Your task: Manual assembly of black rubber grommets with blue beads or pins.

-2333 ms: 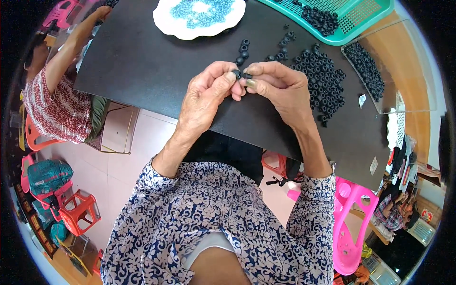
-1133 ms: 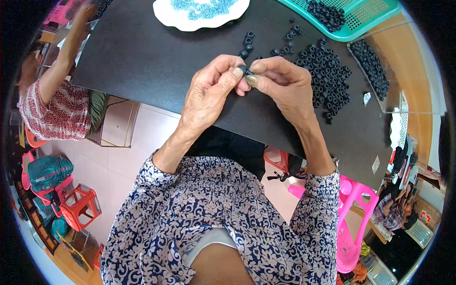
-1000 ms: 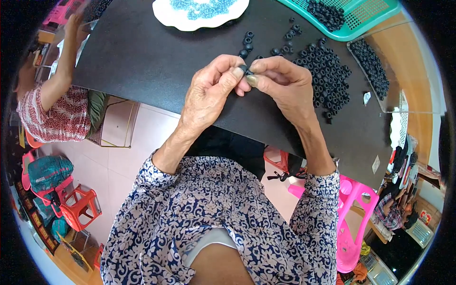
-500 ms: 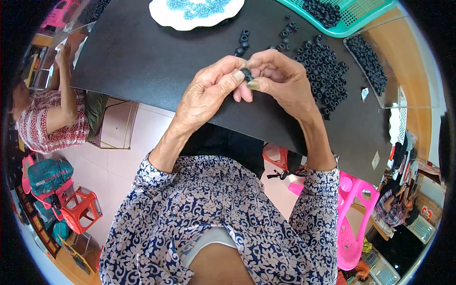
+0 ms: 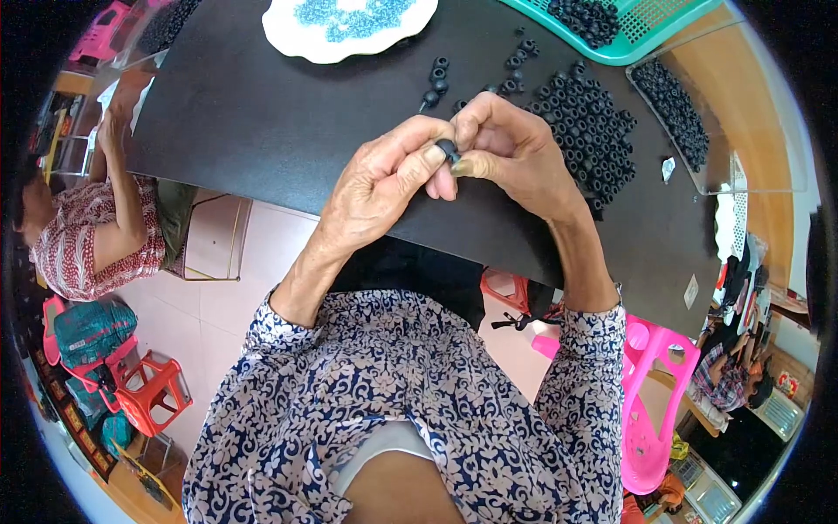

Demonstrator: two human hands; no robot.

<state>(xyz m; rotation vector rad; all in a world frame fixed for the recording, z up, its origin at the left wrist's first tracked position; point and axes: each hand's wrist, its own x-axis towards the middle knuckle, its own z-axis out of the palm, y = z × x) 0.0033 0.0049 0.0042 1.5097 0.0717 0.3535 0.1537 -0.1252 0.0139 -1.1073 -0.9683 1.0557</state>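
"Where is the black bead?"

"Above the middle of the frame, pinched between thumb and forefinger of the left hand. It sits right at those tips, on their right side, and left of the right hand. So the left is nearer—it has the hold."

"And its long axis?"

"Can't tell; it looks rounded, and the fingers cover much of it."

"What about the right fingers?"

"Curled in, thumb and forefinger tips close together beside the bead. Whether they grip anything, I can't tell."

"What's underneath?"

"A dark table. Just above the hands runs a short row of beads; right of them spreads a black bead pile."

"Further out?"

"At the top, a white wavy-edged plate with blue beads on it; upper right, a green basket and a clear tray. Far left—a seated co-worker, with a red stool lower down."
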